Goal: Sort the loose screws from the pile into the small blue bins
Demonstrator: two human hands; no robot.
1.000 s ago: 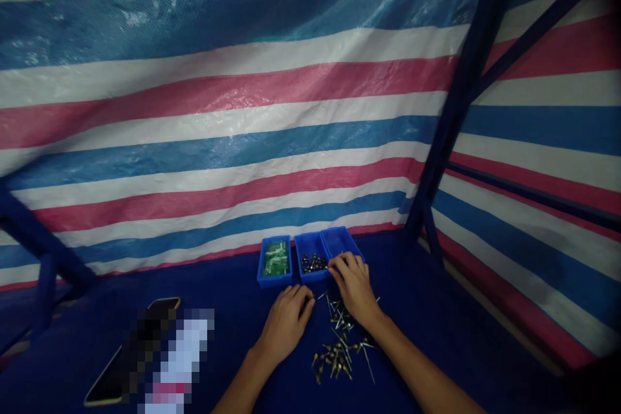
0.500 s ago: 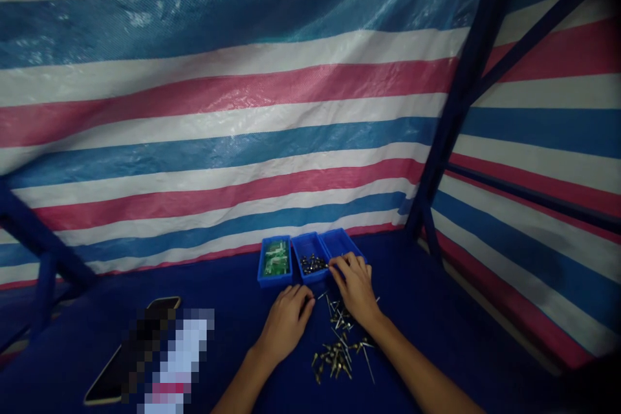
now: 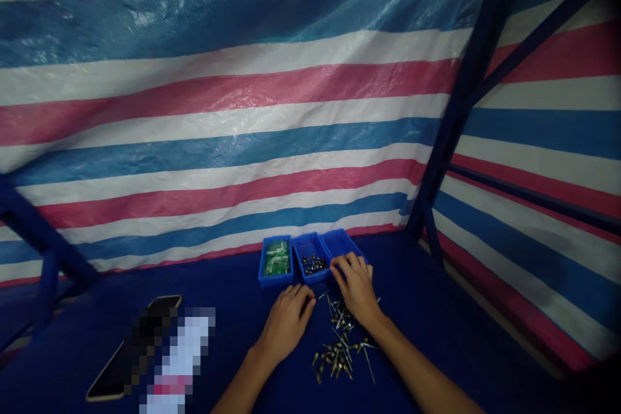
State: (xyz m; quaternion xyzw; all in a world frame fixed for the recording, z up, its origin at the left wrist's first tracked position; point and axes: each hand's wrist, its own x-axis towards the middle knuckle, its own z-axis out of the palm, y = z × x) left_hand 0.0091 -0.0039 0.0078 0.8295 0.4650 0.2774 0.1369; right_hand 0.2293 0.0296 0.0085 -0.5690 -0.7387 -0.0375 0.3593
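Note:
My right hand is at the front of the blue bins, thumb and forefinger pinched together near the middle bin's front right corner. What they hold, if anything, is too small to make out. My left hand rests on the table before the left bin, fingers curled and thumb close to the forefinger; any small piece there is hidden. Between and below the hands lie loose metal pieces with thin silver pins and brass-coloured ends, resembling blind rivets. The middle blue bin contains small dark, shiny metal parts.
The left blue bin holds green and whitish pieces. A right blue bin adjoins the middle one. A phone and a pixelated pale item lie at left. A striped sheet and blue frame posts bound the table.
Both hands keep nearly the same place and pose. The whole view has shifted very slightly; nothing is visibly picked up or released.

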